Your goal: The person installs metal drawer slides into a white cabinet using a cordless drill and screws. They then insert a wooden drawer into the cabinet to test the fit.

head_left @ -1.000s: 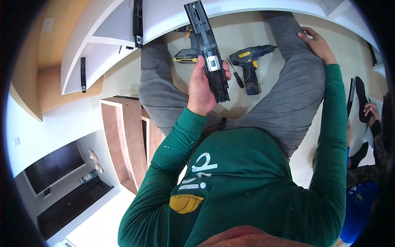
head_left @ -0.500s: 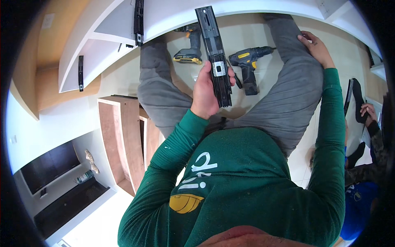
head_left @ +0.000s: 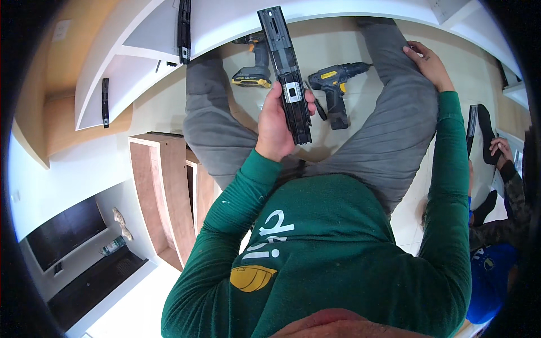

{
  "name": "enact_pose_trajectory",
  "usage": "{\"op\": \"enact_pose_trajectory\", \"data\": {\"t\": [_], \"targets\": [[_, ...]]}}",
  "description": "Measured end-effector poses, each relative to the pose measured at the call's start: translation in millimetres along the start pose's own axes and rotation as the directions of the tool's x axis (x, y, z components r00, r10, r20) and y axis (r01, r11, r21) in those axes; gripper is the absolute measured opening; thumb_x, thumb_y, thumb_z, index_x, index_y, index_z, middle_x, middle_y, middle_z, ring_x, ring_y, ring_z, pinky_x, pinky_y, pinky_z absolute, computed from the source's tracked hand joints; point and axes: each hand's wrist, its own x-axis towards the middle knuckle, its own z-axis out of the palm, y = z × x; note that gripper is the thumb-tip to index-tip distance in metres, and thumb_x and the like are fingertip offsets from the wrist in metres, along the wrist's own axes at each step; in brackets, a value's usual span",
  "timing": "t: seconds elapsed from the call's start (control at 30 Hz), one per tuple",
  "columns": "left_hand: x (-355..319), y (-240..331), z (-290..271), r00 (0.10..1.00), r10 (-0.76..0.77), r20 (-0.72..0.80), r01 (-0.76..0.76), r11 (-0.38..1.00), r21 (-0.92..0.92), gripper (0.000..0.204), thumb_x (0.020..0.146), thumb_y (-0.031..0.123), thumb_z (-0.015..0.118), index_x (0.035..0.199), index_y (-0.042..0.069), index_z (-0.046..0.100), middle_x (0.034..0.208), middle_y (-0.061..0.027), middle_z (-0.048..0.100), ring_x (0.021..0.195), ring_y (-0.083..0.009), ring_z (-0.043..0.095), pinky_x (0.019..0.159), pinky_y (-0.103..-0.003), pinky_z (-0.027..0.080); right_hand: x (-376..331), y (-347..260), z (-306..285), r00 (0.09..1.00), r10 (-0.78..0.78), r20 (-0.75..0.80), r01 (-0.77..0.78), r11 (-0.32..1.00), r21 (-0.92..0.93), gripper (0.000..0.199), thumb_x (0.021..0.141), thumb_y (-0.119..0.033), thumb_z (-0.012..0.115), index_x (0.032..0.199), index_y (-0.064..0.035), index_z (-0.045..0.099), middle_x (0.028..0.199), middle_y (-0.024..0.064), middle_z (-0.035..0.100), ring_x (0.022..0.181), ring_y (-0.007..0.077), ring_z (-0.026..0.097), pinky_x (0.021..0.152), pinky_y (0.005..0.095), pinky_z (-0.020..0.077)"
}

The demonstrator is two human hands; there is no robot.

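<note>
My left hand is wrapped round a black drawer slide, which has a silver latch piece near my fingers. The slide tilts upward and a little left, above the floor between my knees; whether it is one slide or a stacked pair I cannot tell. My right hand lies on my right knee with its fingers stretched out, holding nothing. On the floor between my legs are a black and yellow drill, a dark screwdriver-like tool beside it, and a second power tool partly behind the slide.
White cabinet panels curve ahead of me, with black drawer slides fixed to them at the left. Wooden drawer boxes stand by my left leg. At the right, another person sits on the floor, a long black strip near their foot.
The whole view has shifted slightly. My left hand keeps its grip on the drawer slide, and my right hand still rests on the knee.
</note>
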Motion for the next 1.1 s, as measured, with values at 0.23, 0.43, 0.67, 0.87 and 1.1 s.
{"op": "enact_pose_trajectory", "data": {"t": [0.23, 0.43, 0.67, 0.87, 1.1], "targets": [[0, -1, -5, 1.000, 0.001, 0.014, -0.001, 1.000, 0.016, 0.046, 0.110, 0.045, 0.036, 0.114, 0.004, 0.058, 0.097, -0.0126, 0.068, 0.084, -0.0238, 0.066, 0.080, -0.036, 0.057, -3, -5, -1, 1.000, -0.013, -0.012, 0.013, 1.000, -0.019, 0.065, 0.097, -0.054, 0.063, 0.137, -0.0028, 0.062, 0.127, 0.0203, 0.069, 0.120, 0.0298, 0.064, 0.104, 0.0363, 0.0458], [-7, -2, -5, 1.000, 0.022, -0.009, -0.022, 0.998, 0.058, 0.048, 0.110, 0.046, 0.034, 0.113, 0.005, 0.058, 0.096, -0.0113, 0.068, 0.084, -0.0229, 0.066, 0.081, -0.037, 0.056, -3, -12, 1, 0.999, 0.016, -0.033, -0.017, 1.000, -0.023, 0.064, 0.095, -0.056, 0.064, 0.134, -0.0056, 0.066, 0.121, 0.0196, 0.072, 0.114, 0.0302, 0.067, 0.101, 0.0367, 0.0479], [-4, -3, -10, 0.999, 0.016, -0.050, -0.009, 0.991, 0.135, 0.042, 0.108, 0.043, 0.044, 0.115, 0.004, 0.059, 0.097, -0.0120, 0.069, 0.086, -0.0231, 0.068, 0.082, -0.038, 0.056, -3, 24, -4, 0.988, 0.025, -0.152, -0.018, 0.999, 0.051, 0.050, 0.098, -0.043, 0.063, 0.126, -0.0024, 0.071, 0.118, 0.0156, 0.074, 0.109, 0.0230, 0.070, 0.098, 0.0340, 0.0506], [-13, 5, -7, 1.000, 0.020, 0.010, -0.021, 0.991, 0.133, 0.041, 0.110, 0.040, 0.040, 0.118, 0.004, 0.057, 0.098, -0.0122, 0.065, 0.085, -0.0235, 0.063, 0.081, -0.037, 0.053, -95, 64, -81, 0.832, 0.260, -0.489, 0.014, 0.873, 0.488, 0.040, 0.095, -0.025, 0.069, 0.126, 0.0001, 0.067, 0.104, 0.0153, 0.075, 0.081, 0.0208, 0.071, 0.073, 0.0363, 0.0598], [-1, -9, 8, 0.990, -0.076, 0.118, 0.061, 0.989, 0.132, 0.040, 0.110, 0.040, 0.042, 0.122, 0.004, 0.054, 0.102, -0.0141, 0.063, 0.087, -0.0238, 0.061, 0.084, -0.037, 0.053, -231, 195, -139, 0.812, 0.507, -0.289, -0.447, 0.858, 0.252, 0.044, 0.095, -0.035, 0.069, 0.133, -0.0141, 0.069, 0.117, -0.0012, 0.071, 0.107, 0.0124, 0.064, 0.086, 0.0311, 0.0499]]}}
